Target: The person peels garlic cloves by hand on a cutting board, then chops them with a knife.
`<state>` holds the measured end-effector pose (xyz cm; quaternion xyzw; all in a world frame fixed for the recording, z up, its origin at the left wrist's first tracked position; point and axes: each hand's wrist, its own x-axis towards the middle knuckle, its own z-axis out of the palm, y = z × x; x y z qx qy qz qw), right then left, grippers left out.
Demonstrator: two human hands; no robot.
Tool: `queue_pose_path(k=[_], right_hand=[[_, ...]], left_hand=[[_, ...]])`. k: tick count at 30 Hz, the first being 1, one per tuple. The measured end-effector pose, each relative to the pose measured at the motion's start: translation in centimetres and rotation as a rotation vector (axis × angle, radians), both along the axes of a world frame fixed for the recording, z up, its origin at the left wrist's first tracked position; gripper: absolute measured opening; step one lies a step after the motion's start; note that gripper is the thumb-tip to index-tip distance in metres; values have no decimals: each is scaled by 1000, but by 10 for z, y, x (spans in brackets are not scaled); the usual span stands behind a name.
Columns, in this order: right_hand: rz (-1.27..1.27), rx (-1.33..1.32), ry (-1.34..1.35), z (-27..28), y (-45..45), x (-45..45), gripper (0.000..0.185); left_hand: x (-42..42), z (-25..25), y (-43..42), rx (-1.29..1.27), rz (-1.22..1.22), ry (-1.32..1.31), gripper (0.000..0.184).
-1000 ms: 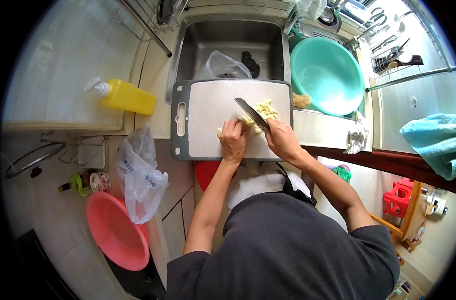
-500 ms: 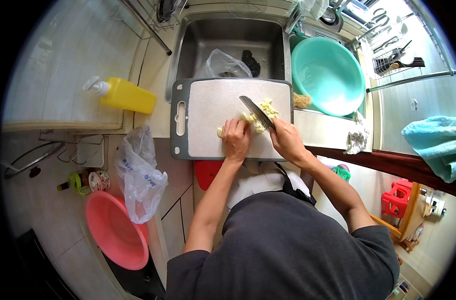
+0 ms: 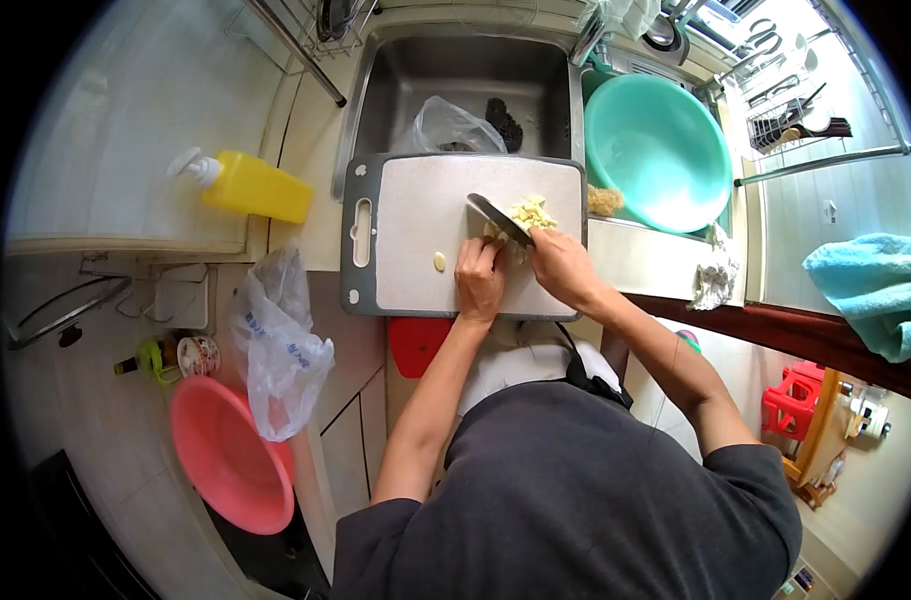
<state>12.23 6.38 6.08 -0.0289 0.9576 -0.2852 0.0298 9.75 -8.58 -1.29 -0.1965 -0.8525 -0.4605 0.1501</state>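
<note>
A cutting board (image 3: 411, 215) with a grey rim lies across the front of the sink. My right hand (image 3: 564, 268) is closed round the handle of a kitchen knife (image 3: 498, 218), its blade pointing up and to the left over the board. Beside the blade, my left hand (image 3: 481, 275) has its fingers bent and pressed together on pale garlic, which they mostly hide. Chopped garlic (image 3: 533, 213) is heaped on the far side of the knife. A single garlic clove (image 3: 440, 261) lies apart, left of my left hand.
Behind the board, the steel sink (image 3: 466, 75) contains a clear plastic bag (image 3: 456, 128) and a dark scrubber (image 3: 504, 125). A green basin (image 3: 656, 150) stands to the right, a yellow pump bottle (image 3: 261, 187) to the left. One plastic bag (image 3: 281, 345) hangs above a pink basin (image 3: 231, 455).
The knife has shifted slightly left, its blade now nearer my left fingers. My left hand has moved a little right, leaving the single clove more exposed.
</note>
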Motion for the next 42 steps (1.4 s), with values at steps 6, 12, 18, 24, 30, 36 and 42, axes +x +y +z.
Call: queue_pose_path(k=[6,12,18,24,30,36,42], right_hand=[[59,11,-6,18,1,-3,8],[99,69,-98,11,5,-12,9],[56,-90,9,5,14,-13,13],[119,-36,64,23,7,-13,11],[196,82,-30,9,7,-20,13],[208,96,-31,-3,4,-19,9],[104,-112,16,10,16,-23,14]], left_hand=[[-3,-2,3,5,24,-21,15],[-6,5,-1,-51,73,-49,18],[-13,-1,-1,-59,123,-103,14],[-11,-8,-7,-28,127,1,14],[5,8,-54,-42,371,-42,13],[2,-8,-42,-125,249,-101,11],[-8,-7,-2,-1,90,-44,12]])
